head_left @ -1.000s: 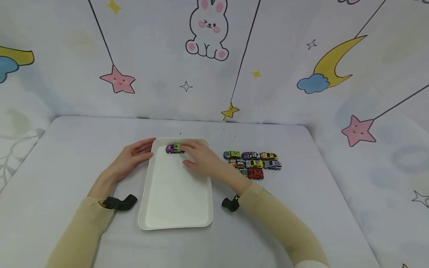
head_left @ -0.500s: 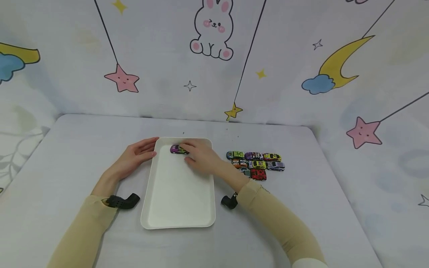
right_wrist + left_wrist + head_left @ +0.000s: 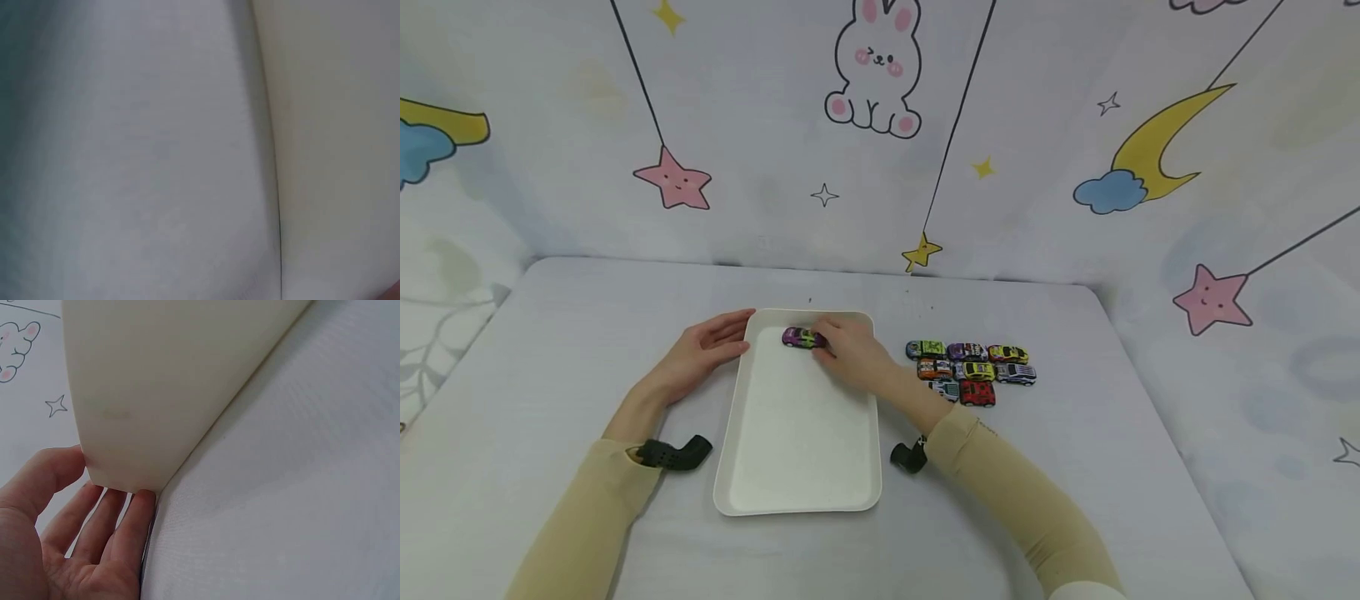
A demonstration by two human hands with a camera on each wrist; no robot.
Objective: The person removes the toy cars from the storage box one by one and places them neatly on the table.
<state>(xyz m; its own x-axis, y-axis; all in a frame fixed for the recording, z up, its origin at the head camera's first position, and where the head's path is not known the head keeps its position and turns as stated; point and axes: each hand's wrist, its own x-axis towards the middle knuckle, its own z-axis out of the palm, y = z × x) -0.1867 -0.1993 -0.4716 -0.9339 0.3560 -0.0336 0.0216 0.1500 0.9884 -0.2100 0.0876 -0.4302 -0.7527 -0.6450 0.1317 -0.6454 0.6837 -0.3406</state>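
A white rectangular tray (image 3: 797, 450) lies on the table. Inside, along its far edge, sits a small purple and green toy car (image 3: 798, 337). My right hand (image 3: 857, 358) reaches over the tray's right side and pinches the car's right end between thumb and fingers, which hide that end. In the right wrist view only a sliver of the hand shows at the lower right corner. My left hand (image 3: 688, 358) rests against the tray's far left corner. The left wrist view shows its thumb and extended fingers (image 3: 134, 525) touching the tray's outer wall (image 3: 144, 394).
Several colourful toy cars stand close together in rows right of the tray, among them a red one (image 3: 977, 393) and a grey one (image 3: 1017, 373). My right forearm passes just in front of them. A white cloth with cartoon prints (image 3: 760, 133) hangs behind the table.
My right fingers have drawn in around the car's right end, and the car sits slightly further right in the tray. The left hand stays at the tray's corner. The head view has shifted slightly.
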